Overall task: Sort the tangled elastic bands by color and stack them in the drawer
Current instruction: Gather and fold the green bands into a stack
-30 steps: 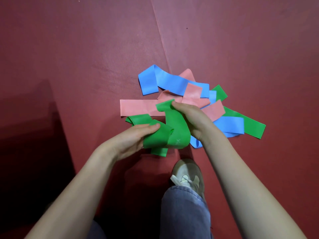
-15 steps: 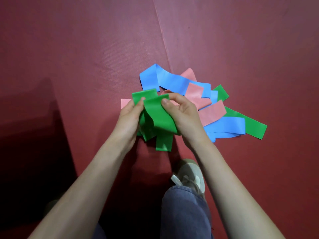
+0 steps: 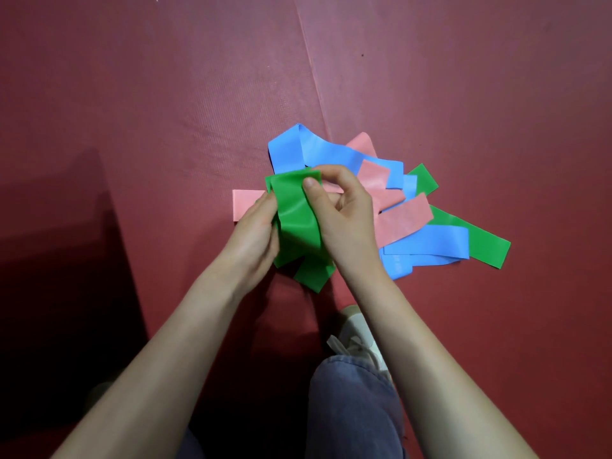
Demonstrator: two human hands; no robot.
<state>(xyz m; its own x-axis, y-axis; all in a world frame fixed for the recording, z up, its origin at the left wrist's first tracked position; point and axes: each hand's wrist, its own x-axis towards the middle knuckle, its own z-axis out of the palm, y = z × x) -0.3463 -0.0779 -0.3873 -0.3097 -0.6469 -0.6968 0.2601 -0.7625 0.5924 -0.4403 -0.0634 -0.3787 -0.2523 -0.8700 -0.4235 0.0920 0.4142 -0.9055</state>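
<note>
Both hands are clamped on the green band [image 3: 296,217]. The left hand [image 3: 255,233] grips its left edge, fingers curled in behind the folds. The right hand [image 3: 344,220] pinches its top corner, thumb pressed flat on the front. The green band is bunched and doubled over between the two hands, held over the red floor mat [image 3: 165,111], with one loose end hanging out at the bottom.

Behind the green band, a pink band [image 3: 246,205] pokes out flat to the left, partly under the left hand. Just past the green band's top edge, a blue band [image 3: 318,154] loops up and runs off to the right.

To the right of the green band sits the rest of the tangle. Pink strips [image 3: 404,223] cross one another and a second blue band [image 3: 430,245] lies under them. A second green band [image 3: 480,241] stretches out farthest right, flat on the mat.

Below the green band, nearer the person, there is a pale shoe [image 3: 361,336] and a denim-clad knee [image 3: 351,399]. Beyond the green band, a seam [image 3: 314,77] in the mat runs away.
</note>
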